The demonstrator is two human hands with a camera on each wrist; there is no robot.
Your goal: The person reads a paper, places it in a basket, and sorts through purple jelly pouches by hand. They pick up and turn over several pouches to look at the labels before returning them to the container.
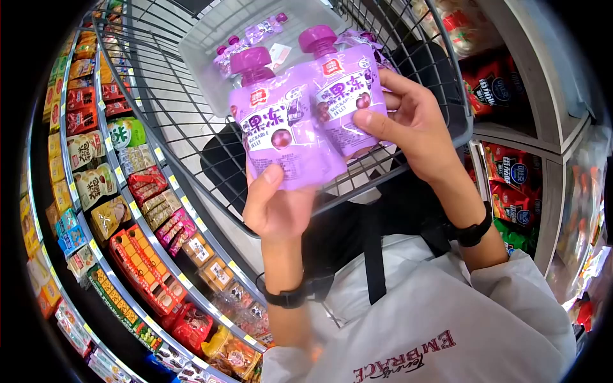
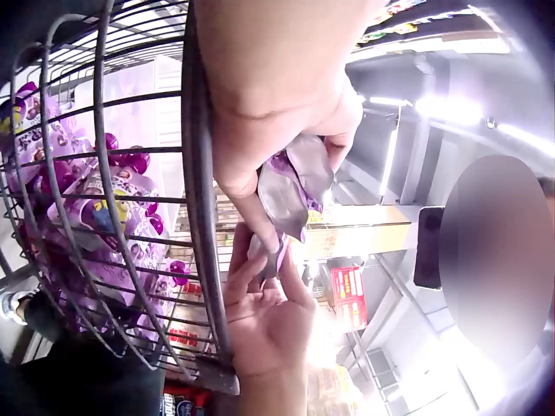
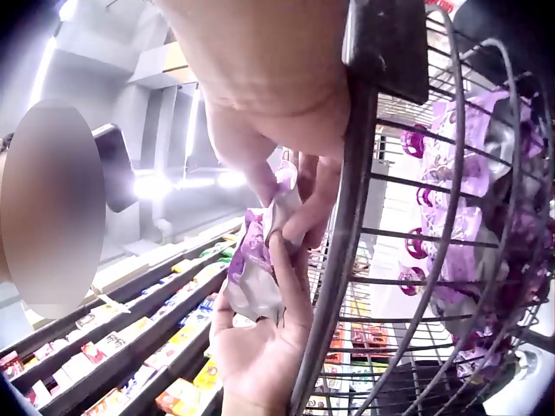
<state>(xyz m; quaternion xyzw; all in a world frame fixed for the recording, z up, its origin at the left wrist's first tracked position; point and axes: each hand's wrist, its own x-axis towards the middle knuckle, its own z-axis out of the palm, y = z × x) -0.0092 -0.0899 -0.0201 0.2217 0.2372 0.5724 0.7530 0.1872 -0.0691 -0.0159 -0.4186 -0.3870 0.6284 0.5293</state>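
Two purple spouted jelly pouches [image 1: 281, 137] with dark purple caps are held side by side over the near rim of a shopping cart, labels facing up. My left hand [image 1: 278, 201] pinches the lower end of the left pouch, thumb on its front. The right-hand pouch [image 1: 348, 96] is gripped at its right edge by my right hand [image 1: 415, 124], thumb across the front and fingers behind. The pouches overlap along their inner edges. From below, the left wrist view shows their silvery bottom folds [image 2: 286, 195] between the hands.
Inside the wire cart [image 1: 167, 121] are a translucent bin [image 1: 198, 60] and several more purple pouches [image 2: 104, 217]. Snack shelves [image 1: 137, 210] run along the left. On the right stands a shelf unit [image 1: 552, 127] with red bags [image 1: 511, 169].
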